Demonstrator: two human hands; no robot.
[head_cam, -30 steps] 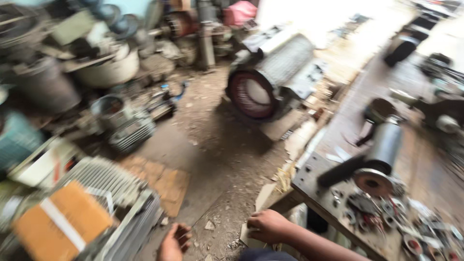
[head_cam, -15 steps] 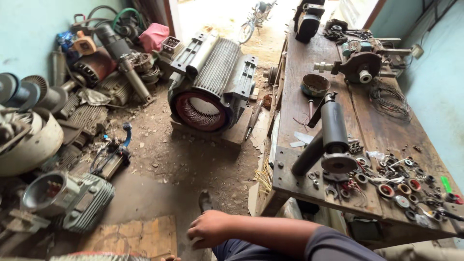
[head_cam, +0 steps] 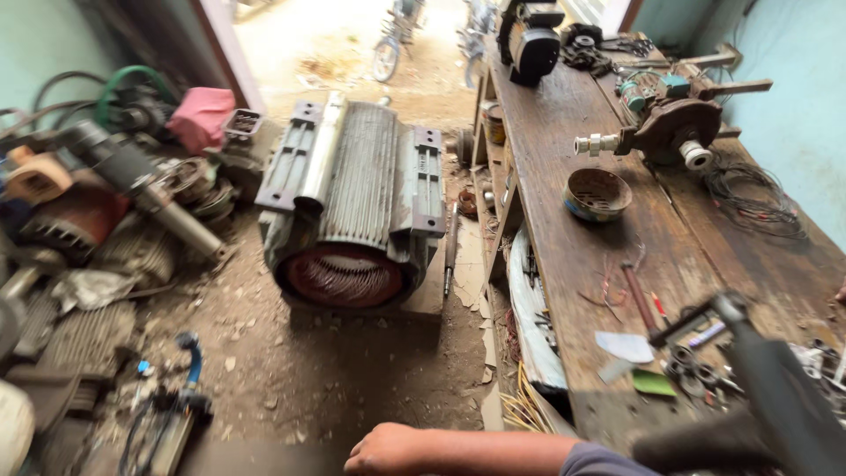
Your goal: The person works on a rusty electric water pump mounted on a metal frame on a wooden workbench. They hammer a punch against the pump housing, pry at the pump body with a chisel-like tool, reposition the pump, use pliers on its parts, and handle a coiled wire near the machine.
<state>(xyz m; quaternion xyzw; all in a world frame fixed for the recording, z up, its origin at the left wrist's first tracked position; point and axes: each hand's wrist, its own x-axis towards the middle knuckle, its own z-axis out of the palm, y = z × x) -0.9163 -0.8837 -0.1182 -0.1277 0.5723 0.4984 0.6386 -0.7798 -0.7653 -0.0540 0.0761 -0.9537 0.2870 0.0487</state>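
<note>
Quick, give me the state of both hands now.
Left hand: loosely curled, holding nothing, over the dirt floor.
Right hand: out of view.

Only one of the person's hands [head_cam: 385, 448] shows at the bottom edge: it is bare, without glove, ring or watch. The forearm [head_cam: 493, 453] behind it is bare too, up to a dark blue-grey sleeve [head_cam: 597, 461] ending near the elbow.

Your view swung right, off scrap pile: big motor [head_cam: 352, 207] now ahead of your hand [head_cam: 388, 448], workbench [head_cam: 573, 229] to its right. Hand slid from frame middle to bottom edge, palm down, holding nothing.
</note>
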